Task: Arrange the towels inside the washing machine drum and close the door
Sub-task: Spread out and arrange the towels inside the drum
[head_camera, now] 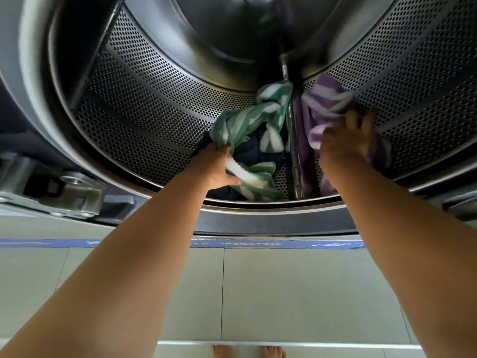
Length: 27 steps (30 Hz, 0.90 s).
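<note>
Two striped towels are found low in the drum (160,81), either side of a lifter rib (293,140). The green towel (258,117) is bunched in the left hand (219,166), grip closed on a fold. The right hand (346,140) is blurred, fingers spread over the purple towel (325,99). Both are judged soft, light and limp; gathered folds are best taken. A dark garment (254,152) lies beneath.

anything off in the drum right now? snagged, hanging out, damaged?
Nothing stands out. The green striped towel and purple striped towel lie bunched inside the drum, either side of the metal rib. Left hand grips the green one; right hand is blurred.
</note>
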Each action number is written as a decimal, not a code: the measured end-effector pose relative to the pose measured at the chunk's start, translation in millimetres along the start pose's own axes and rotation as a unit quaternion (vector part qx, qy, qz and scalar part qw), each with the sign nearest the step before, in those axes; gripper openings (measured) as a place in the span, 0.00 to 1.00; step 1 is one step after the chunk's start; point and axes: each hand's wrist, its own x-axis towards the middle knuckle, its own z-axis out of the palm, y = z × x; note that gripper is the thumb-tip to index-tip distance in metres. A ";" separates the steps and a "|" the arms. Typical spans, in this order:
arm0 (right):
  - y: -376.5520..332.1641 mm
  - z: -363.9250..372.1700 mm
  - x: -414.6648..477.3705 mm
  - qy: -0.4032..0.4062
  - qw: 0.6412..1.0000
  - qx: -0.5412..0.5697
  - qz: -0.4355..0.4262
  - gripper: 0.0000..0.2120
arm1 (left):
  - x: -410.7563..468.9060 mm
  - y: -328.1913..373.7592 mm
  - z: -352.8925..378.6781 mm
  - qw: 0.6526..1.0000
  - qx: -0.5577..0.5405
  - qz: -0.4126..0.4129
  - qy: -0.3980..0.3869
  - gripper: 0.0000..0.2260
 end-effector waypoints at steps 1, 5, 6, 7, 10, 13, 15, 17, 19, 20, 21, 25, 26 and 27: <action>3.4 1.9 -0.2 -0.041 0.999 -0.021 -0.004 0.25 | 0.1 0.9 0.1 1.000 -0.001 0.012 0.029 0.35; -9.5 -3.0 -9.9 0.093 0.968 0.228 -0.054 0.32 | 1.8 10.9 -3.2 0.985 -0.028 0.024 0.169 0.18; -17.7 -6.7 -11.8 0.116 0.939 0.308 -0.096 0.38 | 3.3 14.7 -5.0 0.981 -0.045 0.017 0.189 0.16; -25.4 -11.8 -13.7 0.110 0.912 0.369 -0.145 0.44 | 5.5 18.5 -7.3 0.977 -0.069 0.009 0.201 0.15; -46.9 -18.9 -12.4 0.074 0.874 0.425 -0.224 0.55 | 10.5 29.9 -18.9 0.958 -0.225 0.028 0.174 0.15; -52.1 -17.4 -3.8 0.076 0.870 0.428 -0.234 0.47 | 10.8 37.9 -27.2 0.929 -0.359 0.063 0.064 0.23; -51.4 -14.8 0.2 0.086 0.872 0.431 -0.215 0.35 | 10.8 40.5 -26.6 0.917 -0.391 0.078 0.024 0.27; -48.5 -9.3 2.7 0.113 0.889 0.411 -0.168 0.25 | 10.8 40.1 -22.7 0.908 -0.410 0.068 0.051 0.30; -41.8 -2.2 3.0 0.128 0.903 0.392 -0.118 0.21 | 13.5 31.5 -16.7 0.942 -0.324 0.023 0.088 0.40; -38.3 0.9 2.6 0.132 0.910 0.378 -0.108 0.21 | 15.0 25.1 -11.8 0.970 -0.237 0.001 0.061 0.46; -35.3 2.8 1.5 0.137 0.916 0.361 -0.109 0.21 | 16.0 19.0 -5.4 0.990 -0.137 -0.016 0.008 0.50; -35.8 3.8 -4.1 0.159 0.932 0.293 -0.144 0.24 | 13.9 11.3 21.9 0.983 0.074 -0.063 -0.155 0.38; -37.4 3.2 -5.1 0.163 0.934 0.285 -0.143 0.25 | 13.9 11.9 27.6 0.983 0.094 -0.059 -0.148 0.33; -38.6 2.9 -5.6 0.169 0.934 0.282 -0.140 0.25 | 13.6 12.2 31.3 0.984 0.111 -0.053 -0.130 0.29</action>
